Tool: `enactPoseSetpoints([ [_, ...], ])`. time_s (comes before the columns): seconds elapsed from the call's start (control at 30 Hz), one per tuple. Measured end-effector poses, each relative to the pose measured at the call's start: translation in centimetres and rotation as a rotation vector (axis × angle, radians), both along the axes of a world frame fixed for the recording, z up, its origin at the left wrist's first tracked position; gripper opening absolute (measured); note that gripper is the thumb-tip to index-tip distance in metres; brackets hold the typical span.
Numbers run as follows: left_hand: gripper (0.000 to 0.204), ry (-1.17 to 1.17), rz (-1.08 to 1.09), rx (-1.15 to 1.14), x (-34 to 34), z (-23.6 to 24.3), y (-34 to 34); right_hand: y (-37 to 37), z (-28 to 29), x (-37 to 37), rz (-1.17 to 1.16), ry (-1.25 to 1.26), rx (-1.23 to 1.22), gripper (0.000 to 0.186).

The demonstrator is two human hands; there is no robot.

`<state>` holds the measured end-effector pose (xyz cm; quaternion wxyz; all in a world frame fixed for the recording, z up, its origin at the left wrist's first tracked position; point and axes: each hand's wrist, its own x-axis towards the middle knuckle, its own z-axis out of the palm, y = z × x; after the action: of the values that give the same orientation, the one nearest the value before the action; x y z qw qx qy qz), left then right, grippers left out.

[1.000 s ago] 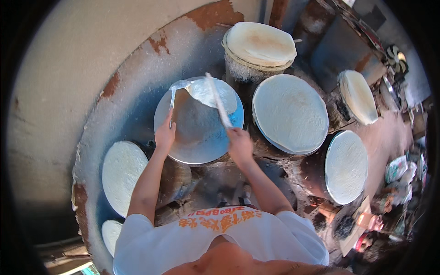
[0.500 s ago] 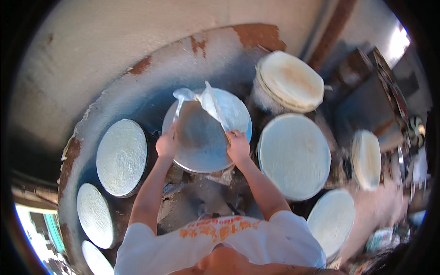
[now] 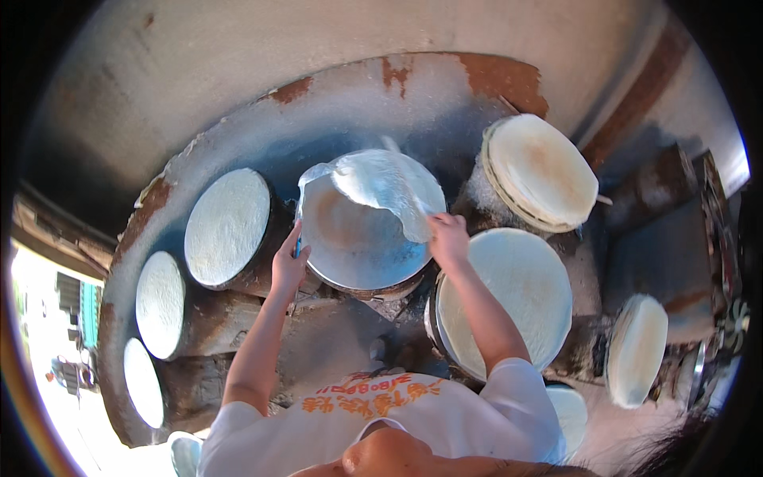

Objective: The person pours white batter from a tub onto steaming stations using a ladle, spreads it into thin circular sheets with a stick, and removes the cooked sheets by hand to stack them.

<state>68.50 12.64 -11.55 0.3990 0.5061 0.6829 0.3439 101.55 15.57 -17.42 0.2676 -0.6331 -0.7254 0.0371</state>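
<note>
In front of me is a round metal griddle [image 3: 350,258], with wet white batter [image 3: 369,176] over its far and right part and bare metal at the near left. My left hand [image 3: 288,266] is closed around the handle of a metal ladle [image 3: 316,172], whose bowl hangs over the griddle's far left edge. My right hand [image 3: 450,241] grips a long flat scraper [image 3: 412,191] at the griddle's right edge. The scraper lies slantwise across the batter and is blurred by motion. Batter hides part of its blade.
Coated round griddles stand at the left [image 3: 227,226] and close on the right [image 3: 517,290], under my right forearm. A stack of thin round flatbreads [image 3: 540,168] stands at the far right, another stack [image 3: 638,350] farther right. A curved, rust-patched wall [image 3: 501,79] runs behind.
Batter has spread over more of the griddle's far and right side. My right hand and the scraper have moved right. The view has shifted, so the surroundings sit differently.
</note>
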Motion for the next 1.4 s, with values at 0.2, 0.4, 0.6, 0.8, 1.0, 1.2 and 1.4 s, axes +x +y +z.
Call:
enactPoseSetpoints([
  [0.2,0.058,0.032,0.079,-0.011,0.8,0.3,-1.2,3.4,-1.8,-4.6,0.260,0.124,0.019,0.042],
  [0.4,0.059,0.075,0.106,-0.101,-0.7,-1.3,-7.2,1.4,-1.1,-4.7,0.477,0.170,-0.114,0.039],
  [0.6,0.060,0.108,0.067,-0.166,-0.2,-2.2,-8.4,7.4,-1.3,-0.1,0.393,0.134,-0.085,0.036],
  [0.8,0.062,0.318,-0.160,0.095,-1.9,-5.3,-13.2,4.5,-1.1,-0.7,0.641,0.175,-0.218,0.033],
  [1.0,0.061,0.319,-0.184,-0.033,-1.2,-4.1,-12.3,9.2,-0.7,-2.6,0.604,0.210,-0.118,0.033],
  [1.2,0.059,0.058,-0.038,-0.254,-1.8,-2.9,-15.3,7.0,-0.3,2.2,0.709,0.358,-0.501,0.032],
  [1.4,0.057,0.092,-0.002,-0.261,-1.7,-0.4,-15.8,5.2,0.6,2.2,0.798,0.379,-0.406,0.032],
])
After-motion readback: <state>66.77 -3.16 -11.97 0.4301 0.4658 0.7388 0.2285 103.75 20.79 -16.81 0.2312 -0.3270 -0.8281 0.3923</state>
